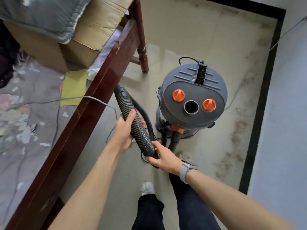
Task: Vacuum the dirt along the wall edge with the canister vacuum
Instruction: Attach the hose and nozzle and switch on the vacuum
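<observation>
Gripping the ribbed black hose (132,123) with both hands, the person stands on the pale floor (191,39) just behind the vacuum (192,98). The left hand (125,130) is curled around the middle of the hose, with the thumb on top. The right hand (163,157) holds the lower end of the same hose, fingers wrapped around it; a grey watch (186,170) sits on that wrist. The hose rises in a loop above the left hand and then goes down toward the base of the vacuum.

The vacuum is a grey round canister with two orange knobs (178,95) and one open round hole (191,107) on its top. It stands on the floor between the bed (93,103) on the left and the wall (285,113) on the right. Along the black skirting board (262,103) a band of dark dirt (235,130) lies on the floor, near the vacuum but apart from it.

On the bed there is a cardboard box (79,40), with a grey quilt (43,15) partly over it, and a yellow paper (74,87). A thin grey cable (93,97) hangs over the bed's wooden side.
</observation>
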